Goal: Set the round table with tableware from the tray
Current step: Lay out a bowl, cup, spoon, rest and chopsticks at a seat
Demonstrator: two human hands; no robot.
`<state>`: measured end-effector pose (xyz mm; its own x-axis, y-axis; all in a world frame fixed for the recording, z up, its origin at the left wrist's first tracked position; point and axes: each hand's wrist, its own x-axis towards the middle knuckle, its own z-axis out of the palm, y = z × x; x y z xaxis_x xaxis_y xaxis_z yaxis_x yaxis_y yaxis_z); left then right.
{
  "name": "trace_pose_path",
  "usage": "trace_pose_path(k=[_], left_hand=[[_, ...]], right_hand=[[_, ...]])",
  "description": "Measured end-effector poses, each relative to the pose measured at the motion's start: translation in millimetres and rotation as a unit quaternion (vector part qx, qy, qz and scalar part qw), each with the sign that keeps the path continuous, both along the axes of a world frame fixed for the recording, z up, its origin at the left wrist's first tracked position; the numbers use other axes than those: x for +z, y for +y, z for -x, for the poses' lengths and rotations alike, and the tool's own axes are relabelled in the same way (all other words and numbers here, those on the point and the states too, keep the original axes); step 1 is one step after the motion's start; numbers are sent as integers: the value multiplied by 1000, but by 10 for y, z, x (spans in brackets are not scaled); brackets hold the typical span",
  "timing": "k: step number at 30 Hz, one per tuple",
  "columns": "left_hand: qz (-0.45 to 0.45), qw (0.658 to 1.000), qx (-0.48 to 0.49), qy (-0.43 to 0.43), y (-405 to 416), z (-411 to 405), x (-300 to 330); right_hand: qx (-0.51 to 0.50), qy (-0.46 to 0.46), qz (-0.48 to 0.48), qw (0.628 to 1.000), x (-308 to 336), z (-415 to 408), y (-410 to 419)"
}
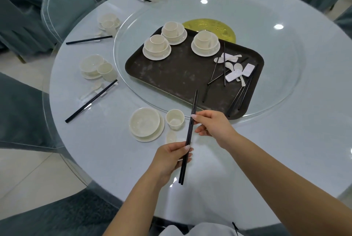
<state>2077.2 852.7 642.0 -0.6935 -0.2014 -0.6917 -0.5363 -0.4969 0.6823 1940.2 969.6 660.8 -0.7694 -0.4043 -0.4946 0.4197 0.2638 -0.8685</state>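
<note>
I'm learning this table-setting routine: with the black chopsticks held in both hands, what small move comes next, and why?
Probably lower the chopsticks onto the small white rest right of the near bowl and plate. The left hand and right hand pinch the pair just above it, and the finished setting further left has its chopsticks lying across such a rest.

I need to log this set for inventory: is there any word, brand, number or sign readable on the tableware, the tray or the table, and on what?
None can be read.
Gold disc behind the tray: embossed pattern, too blurred to tell whether it holds any text.
Bowls, cups, spoons, white rests and the chopsticks held in both hands: no marking shows.
</note>
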Motion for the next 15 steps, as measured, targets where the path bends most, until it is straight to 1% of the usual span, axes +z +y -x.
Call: trace_pose_path(k=[3, 6, 9, 11, 13, 15], left_hand=[[-14, 1000, 16, -2, 8, -7, -43], [-11, 1000, 11, -19, 40, -34, -107], [13, 999, -12, -44, 75, -104, -203], [50, 997, -38, -54, 91, -163, -271], [127, 986, -83, -64, 108, -209, -353], [207, 967, -130, -75, 127, -238, -446]], right_hand=[[27, -45, 11, 999, -65, -44, 26], [84, -77, -11, 993, -191, -166, 60], [85, -98, -32, 991, -319, -273, 94], [75, -118, -46, 989, -403, -331, 93], [75, -131, -72, 986, -489, -397, 60], [70, -135, -97, 984, -571, -463, 11]])
